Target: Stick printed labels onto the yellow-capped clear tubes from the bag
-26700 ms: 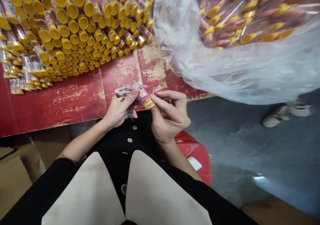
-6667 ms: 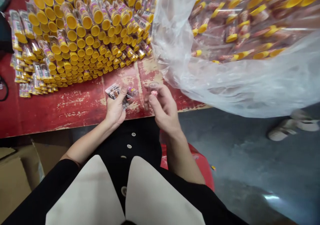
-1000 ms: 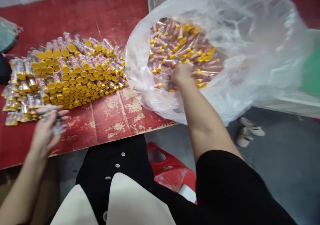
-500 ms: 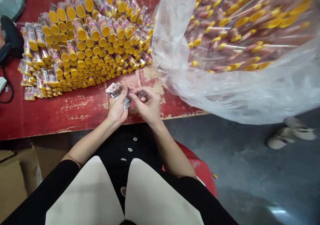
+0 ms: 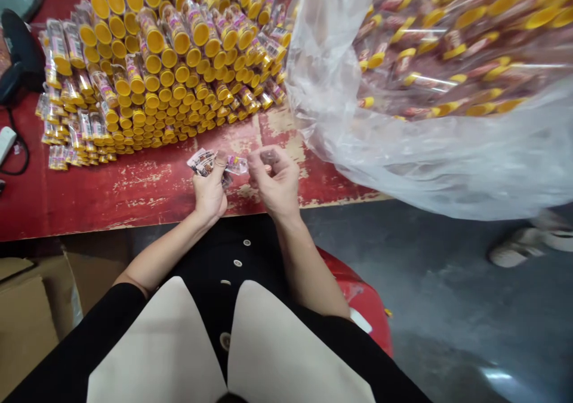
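Observation:
My left hand [image 5: 209, 193] is closed on a small stack of printed clear plastic wrappers [image 5: 200, 160], its thumb pressed on top. From that stack one wrapper [image 5: 237, 165] with purple and pink print sticks out to the right. The fingertips of my right hand [image 5: 281, 187] are bent together at or beside the far end of this wrapper; blur hides whether they touch it. Tucked in the curl of the right fingers is a small, shiny brownish piece [image 5: 268, 168], mostly covered, whose kind I cannot make out. Both hands are just above the table's front edge.
A big pile of clear tubes with yellow caps [image 5: 179, 92] lies on the worn red table [image 5: 147, 194]. At right, a large translucent bag [image 5: 403, 164] holds more yellow-capped tubes. A black device [image 5: 20, 54] stands far left. Cardboard [image 5: 27, 307] and a red stool [image 5: 362, 307] are below.
My right hand has moved right, away from the left hand, and one wrapper now stretches out between them. The left hand keeps its hold on the stack. The view has shifted slightly.

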The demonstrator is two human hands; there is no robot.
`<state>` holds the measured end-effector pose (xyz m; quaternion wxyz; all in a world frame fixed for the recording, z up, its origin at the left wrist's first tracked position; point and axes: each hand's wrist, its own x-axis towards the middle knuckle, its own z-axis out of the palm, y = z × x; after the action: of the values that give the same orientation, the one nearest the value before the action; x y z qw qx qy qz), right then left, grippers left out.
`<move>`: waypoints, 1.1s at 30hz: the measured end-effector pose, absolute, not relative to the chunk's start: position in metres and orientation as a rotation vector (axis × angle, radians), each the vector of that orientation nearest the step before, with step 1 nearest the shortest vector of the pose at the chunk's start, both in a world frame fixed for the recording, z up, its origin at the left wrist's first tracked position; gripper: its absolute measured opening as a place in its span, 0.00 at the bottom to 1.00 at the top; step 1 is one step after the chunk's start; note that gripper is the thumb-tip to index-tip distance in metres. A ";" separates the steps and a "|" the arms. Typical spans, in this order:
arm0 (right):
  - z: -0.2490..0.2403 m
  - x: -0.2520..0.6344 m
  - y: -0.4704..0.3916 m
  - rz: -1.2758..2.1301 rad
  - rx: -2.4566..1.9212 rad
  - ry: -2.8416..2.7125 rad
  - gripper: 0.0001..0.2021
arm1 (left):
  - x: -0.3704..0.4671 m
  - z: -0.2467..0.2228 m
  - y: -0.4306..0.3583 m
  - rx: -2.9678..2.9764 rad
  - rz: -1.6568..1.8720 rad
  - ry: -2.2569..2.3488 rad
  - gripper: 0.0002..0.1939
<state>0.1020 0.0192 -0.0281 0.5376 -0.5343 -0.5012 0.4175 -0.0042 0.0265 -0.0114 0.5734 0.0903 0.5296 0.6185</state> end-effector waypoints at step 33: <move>-0.010 0.119 -0.042 0.796 -1.172 -1.306 0.20 | -0.014 0.011 0.001 0.451 1.113 1.052 0.29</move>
<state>0.1190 -0.0422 -0.0101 0.5708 -0.4995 -0.5564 0.3393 -0.0137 0.0007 0.0107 0.6979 0.2025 0.4717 0.4993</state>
